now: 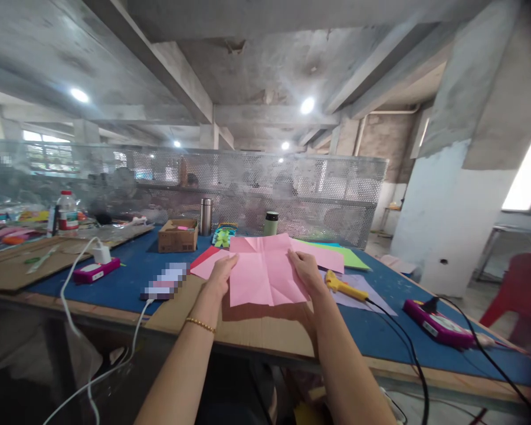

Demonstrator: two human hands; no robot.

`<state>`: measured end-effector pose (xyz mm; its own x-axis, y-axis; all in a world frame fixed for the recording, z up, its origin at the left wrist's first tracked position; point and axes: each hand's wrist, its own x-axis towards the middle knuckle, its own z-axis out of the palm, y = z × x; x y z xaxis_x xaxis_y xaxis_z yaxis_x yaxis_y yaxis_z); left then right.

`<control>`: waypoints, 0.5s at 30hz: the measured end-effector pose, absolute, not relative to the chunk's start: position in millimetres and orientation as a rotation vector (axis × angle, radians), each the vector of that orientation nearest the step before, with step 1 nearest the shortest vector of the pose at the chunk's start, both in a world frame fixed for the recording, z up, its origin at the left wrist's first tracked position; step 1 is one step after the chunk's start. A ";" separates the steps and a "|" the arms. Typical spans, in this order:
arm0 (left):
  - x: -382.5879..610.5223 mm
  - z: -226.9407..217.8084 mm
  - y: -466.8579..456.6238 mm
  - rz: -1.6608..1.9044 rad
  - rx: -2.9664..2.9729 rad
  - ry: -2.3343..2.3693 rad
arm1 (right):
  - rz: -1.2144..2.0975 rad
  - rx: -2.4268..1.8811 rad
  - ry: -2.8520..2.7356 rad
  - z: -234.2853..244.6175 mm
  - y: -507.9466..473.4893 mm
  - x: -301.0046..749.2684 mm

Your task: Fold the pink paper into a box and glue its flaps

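One four-sided, fold-creased pink paper sheet [268, 271]
Left hand [220, 275], right hand [308, 273] pinch opposite edges, fingers closed; one flat brown cardboard piece [265, 337] below.

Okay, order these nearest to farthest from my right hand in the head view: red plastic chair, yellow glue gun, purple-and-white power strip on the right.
From your right hand:
1. Yellow glue gun: just right, on pale purple paper.
2. Purple-and-white power strip: farther right, on the blue tabletop.
3. Red plastic chair: far right, beyond the tabletop.
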<state>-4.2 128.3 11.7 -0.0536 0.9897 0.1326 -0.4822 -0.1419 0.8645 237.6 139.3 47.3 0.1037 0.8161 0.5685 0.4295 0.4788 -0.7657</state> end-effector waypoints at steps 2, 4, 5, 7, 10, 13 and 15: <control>-6.1 14.4 128.0 1.496 0.900 0.749 | 0.502 -1.109 -1.520 48.1 134.8 236.1; -7.3 16.7 126.8 1.455 0.900 0.738 | 0.600 -1.091 -1.514 49.7 128.9 234.8; -7.3 17.6 125.8 1.430 0.907 0.731 | 0.641 -1.085 -1.504 51.0 125.8 234.5; -5.9 18.5 123.0 1.376 0.933 0.713 | 0.690 -1.077 -1.466 54.2 119.6 234.9; -3.7 20.1 118.6 1.295 0.996 0.691 | 0.695 -1.057 -1.410 60.3 112.0 238.9; -9.7 27.0 115.0 1.198 1.079 0.696 | 0.710 -1.013 -1.416 67.4 108.8 244.3; -19.6 36.2 112.1 1.109 1.147 0.712 | 0.726 -0.986 -1.445 72.3 109.6 246.0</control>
